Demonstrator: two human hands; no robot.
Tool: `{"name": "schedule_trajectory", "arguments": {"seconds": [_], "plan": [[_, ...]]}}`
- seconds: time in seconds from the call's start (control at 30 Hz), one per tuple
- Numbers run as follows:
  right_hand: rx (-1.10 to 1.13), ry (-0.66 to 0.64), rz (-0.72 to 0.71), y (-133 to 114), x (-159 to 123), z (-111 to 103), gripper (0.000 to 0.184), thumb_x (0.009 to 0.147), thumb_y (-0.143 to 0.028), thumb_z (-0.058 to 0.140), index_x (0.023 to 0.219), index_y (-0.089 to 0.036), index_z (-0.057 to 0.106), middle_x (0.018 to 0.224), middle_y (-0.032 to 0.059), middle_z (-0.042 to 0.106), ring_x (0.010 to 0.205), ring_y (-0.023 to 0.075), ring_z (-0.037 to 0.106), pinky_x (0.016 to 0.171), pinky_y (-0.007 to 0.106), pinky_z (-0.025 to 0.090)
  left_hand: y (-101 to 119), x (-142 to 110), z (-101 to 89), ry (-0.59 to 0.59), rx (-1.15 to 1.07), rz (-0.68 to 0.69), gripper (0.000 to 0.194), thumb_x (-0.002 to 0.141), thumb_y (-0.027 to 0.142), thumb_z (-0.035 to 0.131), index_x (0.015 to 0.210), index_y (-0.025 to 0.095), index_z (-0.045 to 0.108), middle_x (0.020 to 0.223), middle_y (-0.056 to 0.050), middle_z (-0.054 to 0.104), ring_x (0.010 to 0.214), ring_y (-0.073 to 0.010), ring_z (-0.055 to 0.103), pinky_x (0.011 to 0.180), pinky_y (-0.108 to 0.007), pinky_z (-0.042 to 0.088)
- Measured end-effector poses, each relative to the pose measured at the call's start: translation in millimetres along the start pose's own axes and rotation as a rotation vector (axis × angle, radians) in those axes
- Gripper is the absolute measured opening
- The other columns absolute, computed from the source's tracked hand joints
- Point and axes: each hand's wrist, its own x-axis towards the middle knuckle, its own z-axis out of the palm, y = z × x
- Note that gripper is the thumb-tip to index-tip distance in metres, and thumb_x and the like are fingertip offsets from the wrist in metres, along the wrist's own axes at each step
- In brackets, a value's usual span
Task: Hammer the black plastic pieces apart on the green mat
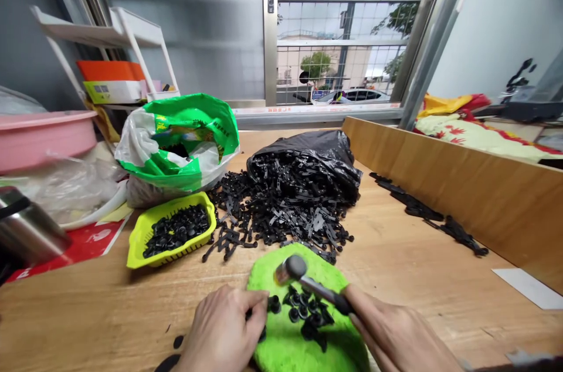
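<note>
My right hand (391,331) grips the black handle of a small metal-headed hammer (291,269), whose head hovers over the far edge of a fuzzy green pad (290,348). Several small black round parts (308,310) lie on the pad. My left hand (226,328) rests at the pad's left edge, fingertips pinching one black part (273,304). A big heap of black plastic strips (285,208) spills from a black bag (325,152) just beyond the pad.
A yellow-green basket (145,234) of black parts sits left of the heap, a green-and-white bag (176,143) behind it. A wooden board (461,184) walls the right side, black strips (422,210) along it. A pink basin (44,134) and metal cup (26,231) stand far left.
</note>
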Motion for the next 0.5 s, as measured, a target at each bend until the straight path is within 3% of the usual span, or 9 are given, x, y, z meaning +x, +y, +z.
{"name": "schedule_trajectory", "arguments": {"seconds": [0.17, 0.3, 0.4, 0.5], "plan": [[-0.055, -0.127, 0.038, -4.7, 2.0, 1.4, 0.02, 0.084, -0.015, 0.03, 0.086, -0.022, 0.048, 0.066, 0.0033, 0.061, 0.055, 0.0215, 0.058, 0.046, 0.028, 0.038, -4.5, -0.4, 5.2, 0.052, -0.12, 0.027, 0.028, 0.08, 0.021, 0.046, 0.068, 0.026, 0.07, 0.057, -0.003, 0.064, 0.055, -0.0185, 0.057, 0.051, -0.022, 0.028], [0.086, -0.005, 0.147, 1.8, -1.7, -9.5, 0.031, 0.092, -0.028, 0.02, 0.079, -0.023, 0.048, 0.066, 0.0034, 0.061, 0.055, 0.0193, 0.059, 0.051, 0.027, 0.042, -18.1, 2.3, 10.2, 0.076, -0.485, 0.047, 0.024, 0.077, 0.033, 0.054, 0.064, 0.022, 0.069, 0.059, -0.002, 0.064, 0.059, -0.0177, 0.057, 0.056, -0.02, 0.037], [0.067, 0.102, 0.237, 17.6, -9.8, -17.0, 0.038, 0.092, -0.036, 0.018, 0.08, -0.024, 0.052, 0.064, 0.0049, 0.063, 0.053, 0.0201, 0.059, 0.049, 0.027, 0.043, -32.4, 6.1, 8.4, 0.03, -0.808, -0.056, 0.028, 0.073, 0.043, 0.058, 0.072, 0.018, 0.069, 0.065, -0.002, 0.065, 0.06, -0.0176, 0.057, 0.055, -0.021, 0.041], [-0.038, 0.13, 0.276, 37.6, -23.3, -14.9, 0.042, 0.091, -0.04, 0.017, 0.083, -0.025, 0.055, 0.069, 0.0073, 0.066, 0.058, 0.0224, 0.062, 0.048, 0.028, 0.045, -42.4, 8.7, 2.8, 0.108, -1.117, -0.226, 0.036, 0.066, 0.039, 0.067, 0.095, 0.018, 0.066, 0.088, -0.004, 0.067, 0.081, -0.0196, 0.059, 0.067, -0.022, 0.046]]}}
